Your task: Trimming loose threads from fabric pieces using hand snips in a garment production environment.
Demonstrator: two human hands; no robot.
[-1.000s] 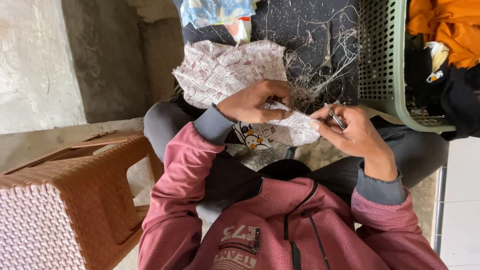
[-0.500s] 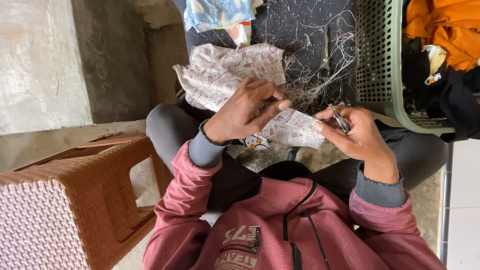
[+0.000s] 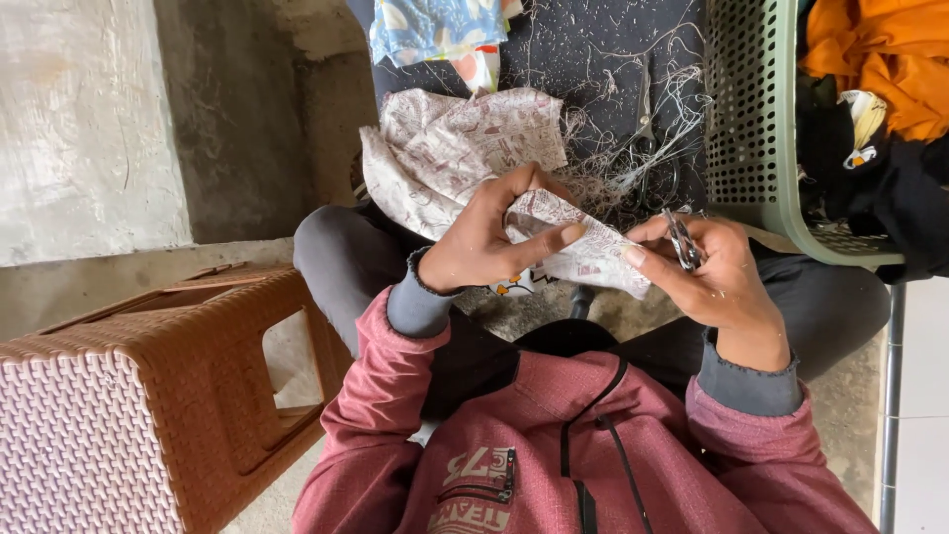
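Cloth: white printed fabric (image 3: pixel 465 148) over the lap, its edge between both hands
Left hand (image 3: pixel 489 237): closed, pinching the fabric
Right hand (image 3: pixel 712 272): closed around small metal snips (image 3: pixel 682 240), thumb touching the fabric
Nearby: green basket (image 3: pixel 751 119), brown stool (image 3: pixel 148 386)

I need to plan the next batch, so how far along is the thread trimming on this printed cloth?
Done: loose thread clippings already litter the dark mat. In hand: the left hand pinches the white patterned fabric piece, while the right hand holds small metal thread snips at its edge. Left: clothes wait in the green plastic basket; how many, I cannot tell.
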